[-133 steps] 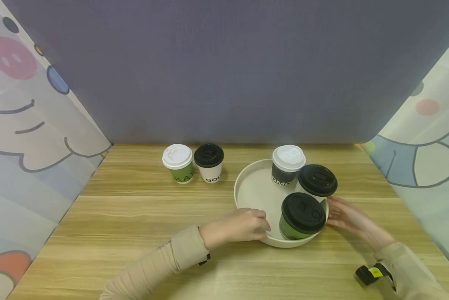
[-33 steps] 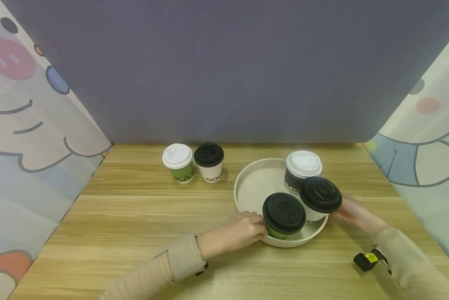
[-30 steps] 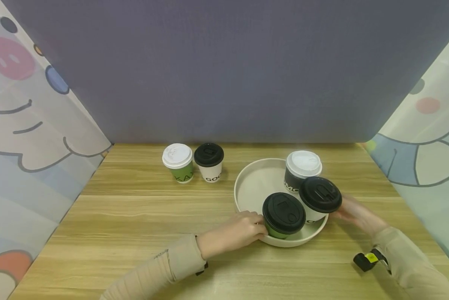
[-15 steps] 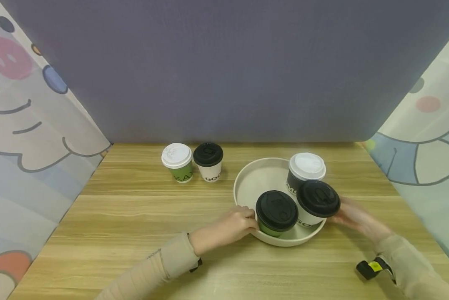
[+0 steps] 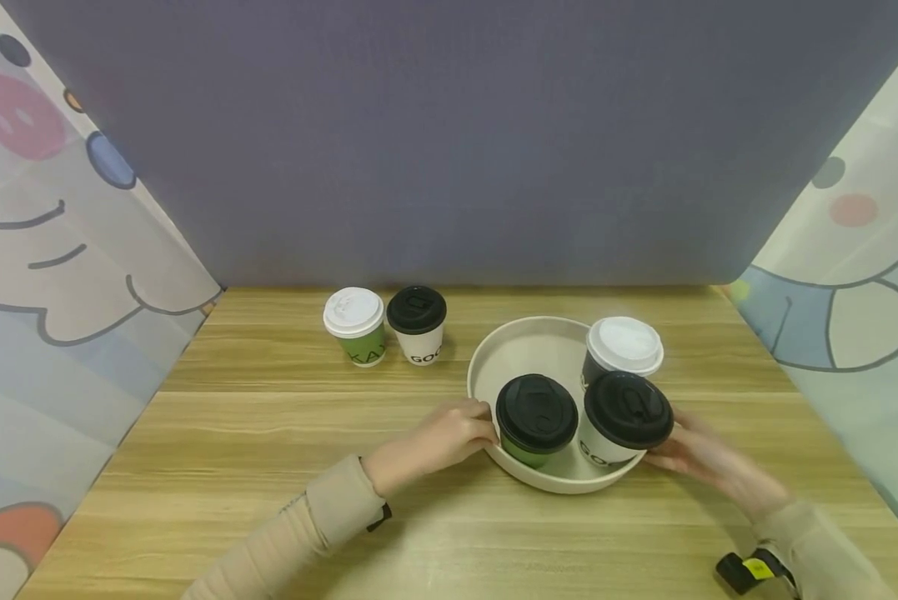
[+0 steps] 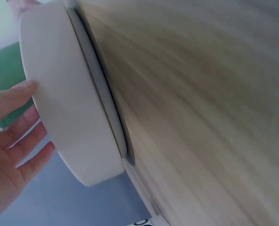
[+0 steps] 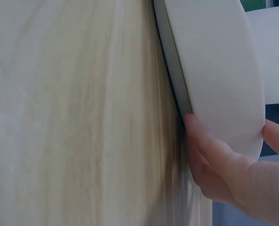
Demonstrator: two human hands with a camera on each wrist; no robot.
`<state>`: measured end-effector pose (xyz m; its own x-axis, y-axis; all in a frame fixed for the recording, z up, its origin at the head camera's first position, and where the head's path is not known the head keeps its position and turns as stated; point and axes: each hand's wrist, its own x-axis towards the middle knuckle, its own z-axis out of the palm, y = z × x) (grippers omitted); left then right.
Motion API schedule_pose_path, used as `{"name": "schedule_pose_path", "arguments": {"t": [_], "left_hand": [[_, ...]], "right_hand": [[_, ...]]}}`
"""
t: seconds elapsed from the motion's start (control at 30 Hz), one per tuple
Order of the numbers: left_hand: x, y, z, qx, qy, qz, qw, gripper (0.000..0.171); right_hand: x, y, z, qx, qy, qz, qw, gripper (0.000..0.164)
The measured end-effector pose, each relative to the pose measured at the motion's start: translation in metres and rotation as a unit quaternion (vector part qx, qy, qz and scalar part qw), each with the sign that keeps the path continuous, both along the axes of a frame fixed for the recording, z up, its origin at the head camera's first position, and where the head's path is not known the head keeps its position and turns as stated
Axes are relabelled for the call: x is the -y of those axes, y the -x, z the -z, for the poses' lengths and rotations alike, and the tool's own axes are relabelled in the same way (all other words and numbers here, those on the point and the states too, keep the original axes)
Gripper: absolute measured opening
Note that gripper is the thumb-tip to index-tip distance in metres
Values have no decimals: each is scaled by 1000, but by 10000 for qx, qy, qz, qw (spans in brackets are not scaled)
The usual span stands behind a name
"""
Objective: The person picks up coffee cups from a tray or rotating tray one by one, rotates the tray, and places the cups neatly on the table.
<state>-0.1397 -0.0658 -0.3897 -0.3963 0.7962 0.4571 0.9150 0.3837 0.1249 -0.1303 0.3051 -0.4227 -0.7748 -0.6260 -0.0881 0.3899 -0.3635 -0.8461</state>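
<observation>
My left hand point(image 5: 441, 437) pinches the left rim of a round off-white tray point(image 5: 549, 482). In the left wrist view its thumb touches the rim and its fingertips pass behind the wall. At the tray's right side, my right hand point(image 5: 707, 458) grips the wall, with fingers point(image 7: 205, 141) at the lower edge and the thumb at the rim. Three lidded paper coffee cups stand in the tray: a green one with a black lid point(image 5: 536, 412) beside my left hand, a white one with a black lid point(image 5: 629, 410) by my right, and a dark one with a white lid point(image 5: 624, 343) behind, partly hidden.
Two more paper cups stand side by side on the wooden table point(image 5: 268, 442), left of the tray: a green cup with a white lid point(image 5: 354, 313) and a white cup with a black lid point(image 5: 417, 310). A grey panel point(image 5: 449, 150) rises behind the table.
The tray has turned clockwise in place. Its green cup has moved left, the white cup toward me, and the white-lidded cup right and nearer. My left hand has shifted left with the rim.
</observation>
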Motion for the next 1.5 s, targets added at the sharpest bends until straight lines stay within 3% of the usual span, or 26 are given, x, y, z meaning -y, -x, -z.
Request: {"name": "schedule_pose_path", "arguments": {"t": [0.2, 0.43, 0.53, 0.77, 1.0, 1.23, 1.5], "left_hand": [[6, 7, -1, 302, 105, -32, 9995, 6], [10, 13, -3, 761, 161, -46, 9970, 6], [12, 15, -4, 858, 183, -28, 9961, 6], [14, 16, -5, 971, 248, -118, 9949, 6], [14, 15, -7, 920, 171, -103, 9956, 6], [20, 18, -21, 897, 329, -349, 9948, 12], [20, 18, -53, 1008, 707, -1026, 9871, 25]], "right_hand": [[3, -8, 1, 166, -136, 115, 9997, 22], [6, -13, 2, 380, -225, 432, 9981, 58], [8, -15, 3, 436, -347, 536, 9970, 47], [12, -20, 1, 452, -74, 397, 9982, 26], [13, -22, 1, 505, -17, 415, 9979, 21], [13, -20, 2, 540, 23, 483, 9974, 28], [13, -22, 2, 598, 80, 446, 9972, 22]]}}
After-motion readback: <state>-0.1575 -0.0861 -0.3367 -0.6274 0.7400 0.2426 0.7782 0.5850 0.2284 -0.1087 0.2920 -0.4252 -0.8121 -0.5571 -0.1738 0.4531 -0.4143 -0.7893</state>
